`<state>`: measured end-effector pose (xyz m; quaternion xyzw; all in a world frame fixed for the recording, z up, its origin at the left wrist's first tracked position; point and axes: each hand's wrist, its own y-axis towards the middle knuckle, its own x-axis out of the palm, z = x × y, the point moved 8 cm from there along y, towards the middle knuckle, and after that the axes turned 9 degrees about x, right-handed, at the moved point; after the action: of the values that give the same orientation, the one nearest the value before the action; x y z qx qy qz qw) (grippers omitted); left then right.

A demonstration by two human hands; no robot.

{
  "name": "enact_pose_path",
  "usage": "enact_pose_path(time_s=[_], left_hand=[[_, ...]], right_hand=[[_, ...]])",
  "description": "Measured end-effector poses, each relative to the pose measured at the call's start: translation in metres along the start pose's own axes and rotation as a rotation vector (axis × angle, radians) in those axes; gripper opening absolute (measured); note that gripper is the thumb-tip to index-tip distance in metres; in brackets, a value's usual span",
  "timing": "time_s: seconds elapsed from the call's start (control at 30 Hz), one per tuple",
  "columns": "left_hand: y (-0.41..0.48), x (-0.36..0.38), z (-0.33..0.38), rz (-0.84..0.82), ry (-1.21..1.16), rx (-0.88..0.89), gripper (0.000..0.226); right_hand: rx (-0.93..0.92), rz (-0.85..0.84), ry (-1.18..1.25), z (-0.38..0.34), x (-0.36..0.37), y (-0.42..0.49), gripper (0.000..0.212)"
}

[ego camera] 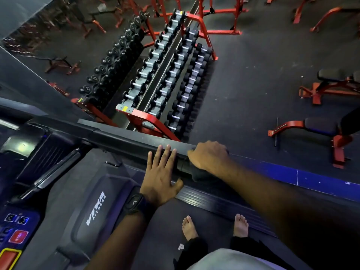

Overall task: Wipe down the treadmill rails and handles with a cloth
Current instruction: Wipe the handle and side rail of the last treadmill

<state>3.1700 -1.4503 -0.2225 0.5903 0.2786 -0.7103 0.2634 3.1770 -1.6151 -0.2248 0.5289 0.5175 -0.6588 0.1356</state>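
The person is wearing a black smartwatch (134, 203) on a dark band at the wrist of the left hand (161, 178), black trousers (194, 252) bearing a white letter, and a grey top (233, 260); the feet (189, 227) are going bare.

The rail (136, 141) is running from left to right. The left hand (161, 172) is resting on it, just left of the right hand (210, 156), which is gripping the cloth (202, 176) over the rail. The dumbbell rack (165, 75) is standing behind the rail, the benches (321, 129) are standing far right, the console (19, 221) is sitting near left, and the feet (190, 227) are standing on the belt (214, 215).
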Motion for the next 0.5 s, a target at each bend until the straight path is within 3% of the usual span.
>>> enact_pose_path(time_s=[0.1,0.17,0.3,0.4,0.5], left_hand=[[-0.001,-0.001,0.004,0.014,-0.008,0.002,0.096],[-0.001,0.001,0.005,0.003,-0.012,0.004,0.095],[0.000,0.000,0.008,-0.007,-0.021,0.002,0.092],[-0.001,0.002,0.009,-0.018,-0.003,0.003,0.088],[-0.001,0.002,0.012,0.030,-0.023,0.003,0.080]], right_hand=[[-0.170,0.147,0.053,-0.011,-0.006,-0.023,0.049],[-0.273,0.140,0.082,-0.019,-0.012,-0.030,0.048],[-0.096,-0.084,0.004,0.000,-0.006,-0.004,0.061],[-0.026,0.008,0.020,0.010,-0.005,-0.013,0.055],[-0.188,0.169,0.077,-0.002,-0.012,-0.038,0.045]])
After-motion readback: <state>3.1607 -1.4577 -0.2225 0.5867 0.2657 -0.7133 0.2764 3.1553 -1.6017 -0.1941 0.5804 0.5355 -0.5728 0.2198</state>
